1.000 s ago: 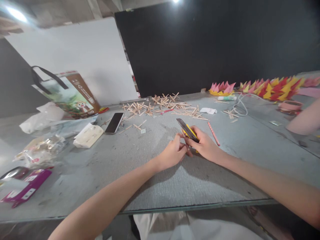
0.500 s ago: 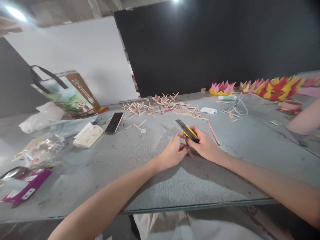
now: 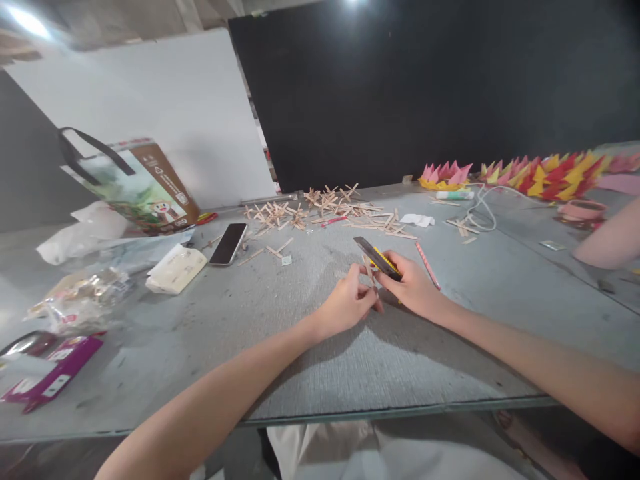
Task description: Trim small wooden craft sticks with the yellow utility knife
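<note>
My right hand (image 3: pixel 413 289) grips a yellow and black utility knife (image 3: pixel 376 256), whose tip points up and to the left. My left hand (image 3: pixel 347 304) is pinched on a small wooden stick (image 3: pixel 369 272) right beside the knife, and the two hands touch. Both hands hover just above the grey table (image 3: pixel 310 353) near its middle. A pink pencil (image 3: pixel 427 265) lies on the table just right of my right hand.
A pile of wooden stick crosses (image 3: pixel 325 208) lies further back, with a black phone (image 3: pixel 229 244) to its left. A printed bag (image 3: pixel 143 188), plastic wrappers (image 3: pixel 83 293) and a purple box (image 3: pixel 45 377) sit at left. Folded paper flowers (image 3: pixel 540 175) line the back right. Another person's arm (image 3: pixel 607 237) rests at right.
Both hands have shifted very slightly; the stick now stands a bit more upright between my left fingers. The view has tilted a little.
</note>
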### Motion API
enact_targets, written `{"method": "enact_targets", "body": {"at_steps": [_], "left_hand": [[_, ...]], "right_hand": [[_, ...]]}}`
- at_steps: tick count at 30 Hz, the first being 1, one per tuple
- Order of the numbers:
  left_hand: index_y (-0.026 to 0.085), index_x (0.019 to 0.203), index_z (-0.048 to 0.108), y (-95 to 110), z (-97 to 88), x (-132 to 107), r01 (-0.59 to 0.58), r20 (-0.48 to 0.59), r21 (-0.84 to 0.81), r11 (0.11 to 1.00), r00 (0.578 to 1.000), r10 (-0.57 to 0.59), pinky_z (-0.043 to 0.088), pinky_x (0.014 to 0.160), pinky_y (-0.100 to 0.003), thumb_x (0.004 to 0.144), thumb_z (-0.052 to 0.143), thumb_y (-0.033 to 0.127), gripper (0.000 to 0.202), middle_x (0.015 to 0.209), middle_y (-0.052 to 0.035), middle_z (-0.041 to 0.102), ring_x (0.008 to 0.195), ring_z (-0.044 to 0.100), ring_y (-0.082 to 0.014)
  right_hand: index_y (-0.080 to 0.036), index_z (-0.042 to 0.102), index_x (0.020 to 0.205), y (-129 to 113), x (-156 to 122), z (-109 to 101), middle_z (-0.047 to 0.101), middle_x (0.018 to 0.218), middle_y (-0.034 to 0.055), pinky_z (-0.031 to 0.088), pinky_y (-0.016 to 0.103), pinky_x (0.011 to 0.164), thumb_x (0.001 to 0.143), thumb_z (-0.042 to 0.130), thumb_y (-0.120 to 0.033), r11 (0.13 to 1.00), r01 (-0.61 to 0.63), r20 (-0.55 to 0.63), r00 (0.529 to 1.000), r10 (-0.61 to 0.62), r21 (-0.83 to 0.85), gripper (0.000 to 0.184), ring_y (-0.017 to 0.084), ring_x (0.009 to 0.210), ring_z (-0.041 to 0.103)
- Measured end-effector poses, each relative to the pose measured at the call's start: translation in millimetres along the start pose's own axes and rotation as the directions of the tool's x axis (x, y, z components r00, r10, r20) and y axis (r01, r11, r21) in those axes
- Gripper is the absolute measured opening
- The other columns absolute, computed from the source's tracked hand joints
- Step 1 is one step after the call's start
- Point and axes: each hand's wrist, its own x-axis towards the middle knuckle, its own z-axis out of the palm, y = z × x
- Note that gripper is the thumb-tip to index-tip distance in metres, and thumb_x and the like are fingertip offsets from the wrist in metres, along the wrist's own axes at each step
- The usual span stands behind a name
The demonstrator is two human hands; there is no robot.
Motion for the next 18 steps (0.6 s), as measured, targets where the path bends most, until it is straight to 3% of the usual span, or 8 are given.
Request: {"method": "enact_targets", "body": {"at_steps": [18], "left_hand": [[0.024, 0.109, 0.036, 3.6, 1.1, -0.6, 0.007, -0.011, 0.013, 1.0, 1.0, -0.007, 0.038, 0.05, -0.022, 0.096, 0.053, 0.024, 0.022, 0.07, 0.0036, 0.07, 0.048, 0.047, -0.0093]], "right_hand": [[-0.02, 0.065, 0.103, -5.2, 0.9, -0.9, 0.056, 0.08, -0.0015, 0.039, 0.03, 0.065, 0.098, 0.063, -0.043, 0.999, 0.004, 0.03, 1.0, -0.005, 0.045, 0.024, 0.017, 0.072, 0.052]]}}
